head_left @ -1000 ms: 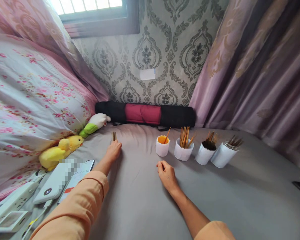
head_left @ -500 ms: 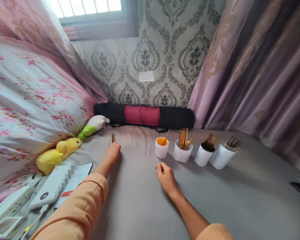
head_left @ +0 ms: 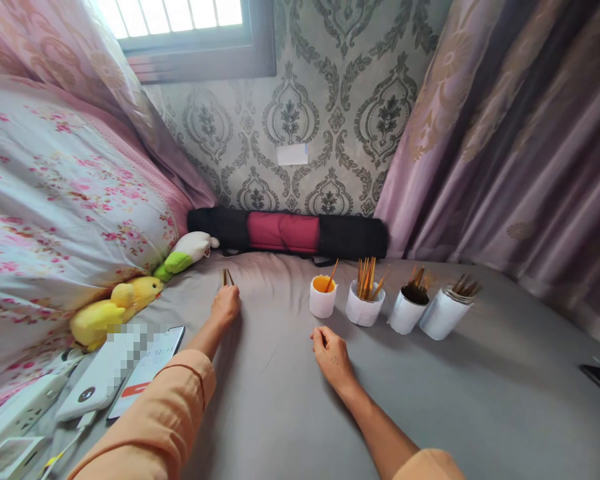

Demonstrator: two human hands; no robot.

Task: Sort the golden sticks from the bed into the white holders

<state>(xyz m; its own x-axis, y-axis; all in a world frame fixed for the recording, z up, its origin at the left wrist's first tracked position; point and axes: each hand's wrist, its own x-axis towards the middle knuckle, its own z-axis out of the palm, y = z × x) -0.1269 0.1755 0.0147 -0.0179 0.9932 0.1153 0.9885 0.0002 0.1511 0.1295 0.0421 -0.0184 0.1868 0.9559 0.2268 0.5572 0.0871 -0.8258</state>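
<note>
My left hand point(head_left: 225, 307) rests on the grey sheet point(head_left: 290, 400), closed round a few thin brown sticks point(head_left: 227, 277) that poke out past the fingers. My right hand point(head_left: 330, 353) lies on the sheet in a loose fist, just in front of a white cup with an orange inside point(head_left: 323, 295) that holds one stick. To the right of that cup stand three more white cups: one with several orange-brown sticks point(head_left: 364, 301), one with dark sticks point(head_left: 407, 308), and a tilted one with dark sticks point(head_left: 445, 310).
A black and red rolled bag point(head_left: 287, 232) lies against the patterned wall. Plush toys point(head_left: 115, 308), a phone point(head_left: 147, 370), a power bank point(head_left: 103, 377) and a power strip point(head_left: 17, 410) lie at the left beside a floral quilt point(head_left: 55, 200). Curtains hang at the right.
The view has shifted slightly. Both hands stay where they were; the sticks in the left hand have splayed a little.
</note>
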